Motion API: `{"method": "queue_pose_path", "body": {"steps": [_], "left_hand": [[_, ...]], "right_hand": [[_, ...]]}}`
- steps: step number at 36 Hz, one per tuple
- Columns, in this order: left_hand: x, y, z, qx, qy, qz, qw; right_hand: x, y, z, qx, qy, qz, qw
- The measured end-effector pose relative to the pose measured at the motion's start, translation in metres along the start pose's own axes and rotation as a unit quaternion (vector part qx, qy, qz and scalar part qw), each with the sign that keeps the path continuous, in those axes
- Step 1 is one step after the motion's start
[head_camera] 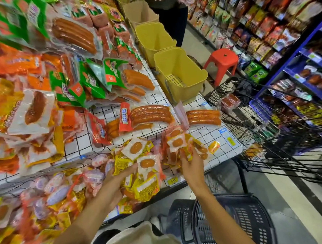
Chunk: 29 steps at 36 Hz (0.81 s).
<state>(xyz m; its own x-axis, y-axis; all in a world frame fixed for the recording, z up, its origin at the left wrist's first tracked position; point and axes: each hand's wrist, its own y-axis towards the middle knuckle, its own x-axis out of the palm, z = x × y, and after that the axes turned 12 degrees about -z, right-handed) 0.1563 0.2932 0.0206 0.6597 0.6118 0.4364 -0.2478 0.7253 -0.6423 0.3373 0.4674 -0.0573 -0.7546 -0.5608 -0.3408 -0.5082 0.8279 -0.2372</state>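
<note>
Small sausage packs (177, 141): glossy clear plastic film, crinkly yellow print. Big sausage packs (151, 114): smooth, shiny vacuum plastic. Dividers (75, 145): thin black metal wire on smooth white shelf (202, 133). Yellow bins (178, 66): matt plastic. Stool (223, 57): red plastic, slight gloss. Trolley (269, 128): black wire metal. Basket (244, 221): black perforated plastic, semi-matt. Boxes (142, 13): matt cardboard.

**A:** Fig. 1. We see bright, even light from overhead. Shadows are soft, the darkest on the floor beneath the cart (251, 116) at right.

**B:** We note white glare on the film of the sausage packets (177, 141) at centre. These, with the right hand (190, 166), read sharpest.

**A:** We mark smear at the upper and lower left, where the print is unreadable.

**B:** We add wide-angle bowing: the shelves (311, 57) at the right edge lean and curve.
</note>
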Motion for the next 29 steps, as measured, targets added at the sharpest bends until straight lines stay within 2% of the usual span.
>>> {"method": "queue_pose_path", "body": {"steps": [4,10,18,23,29], "left_hand": [[-0.007,0.001,0.001,0.006,-0.008,0.011,1.0],[-0.013,0.001,0.0,0.011,-0.016,0.013,1.0],[-0.011,0.001,-0.003,0.031,-0.025,0.024,0.999],[-0.013,0.0,-0.005,0.043,-0.03,0.007,0.999],[-0.018,-0.003,-0.005,0.04,-0.042,0.007,0.998]], "right_hand": [[0.001,0.008,0.003,0.063,0.056,0.042,0.996],[0.0,0.035,-0.005,0.15,0.186,0.026,0.971],[0.005,0.062,-0.011,0.202,0.189,0.04,0.96],[-0.009,0.052,-0.018,0.149,0.194,0.031,0.969],[-0.023,0.031,-0.062,0.043,0.187,0.029,0.981]]}}
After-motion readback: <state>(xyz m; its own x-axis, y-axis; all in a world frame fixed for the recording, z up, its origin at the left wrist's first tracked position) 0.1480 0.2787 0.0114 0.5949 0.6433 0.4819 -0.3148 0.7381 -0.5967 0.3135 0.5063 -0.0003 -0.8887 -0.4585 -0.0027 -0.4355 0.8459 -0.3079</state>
